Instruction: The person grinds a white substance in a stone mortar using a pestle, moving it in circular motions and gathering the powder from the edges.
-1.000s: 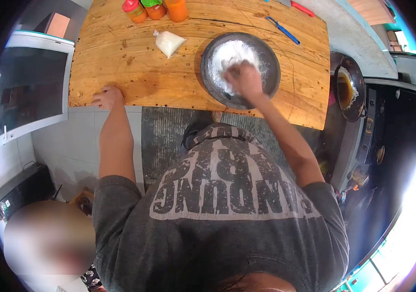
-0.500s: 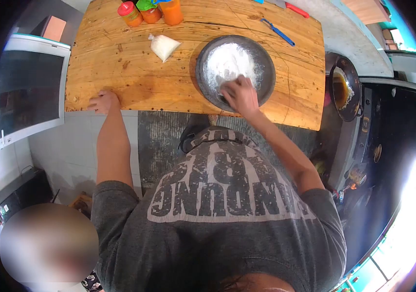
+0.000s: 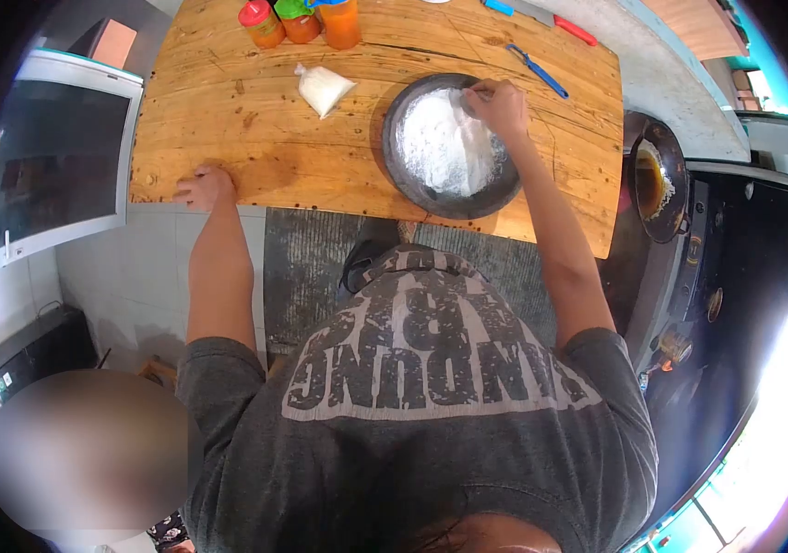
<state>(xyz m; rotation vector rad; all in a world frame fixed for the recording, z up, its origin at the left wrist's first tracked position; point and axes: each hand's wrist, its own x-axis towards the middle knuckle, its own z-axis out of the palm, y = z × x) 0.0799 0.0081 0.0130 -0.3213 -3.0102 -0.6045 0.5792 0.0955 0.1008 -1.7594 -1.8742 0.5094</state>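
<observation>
At the upper centre of the frame, the dark bowl (image 3: 495, 189) of white powder (image 3: 444, 147) sits close to the table's (image 3: 219, 111) near edge, probably so that the right arm can reach it without stretching. The right hand (image 3: 502, 109) is at the bowl's upper right rim, its fingers bent toward the powder; whether they are pinching any of it, or something else, I cannot tell.

To the left, the left hand (image 3: 207, 187) lies on the table's edge, fingers loosely curled, likely as a prop for the body; nothing shows in it, but its underside is hidden.

Between the hands, farther up, the tied bag (image 3: 325, 90) lies on its side within easy reach. The jars (image 3: 260, 25) and bottle (image 3: 341, 26) stand along the far edge at upper left, seemingly there to leave working room. The blue peeler (image 3: 539, 72) lies at upper right, apart from the bowl.
</observation>
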